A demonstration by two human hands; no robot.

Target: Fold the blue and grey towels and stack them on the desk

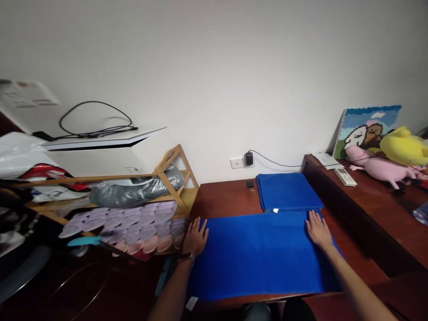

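Note:
A blue cloth lies spread flat on the reddish-brown table, with a white tag at its lower left corner. My left hand rests at its upper left edge, fingers spread. At the upper right edge my right hand lies palm down, fingers stretched out and holding nothing. Behind the spread cloth, close to the right hand, sits a folded blue cloth with a small white tag on its front edge.
On the left stands a wooden rack with lilac and pink slippers and a white box. A raised desk at right bears a remote, a pink plush and a picture. A black adapter is plugged into the wall.

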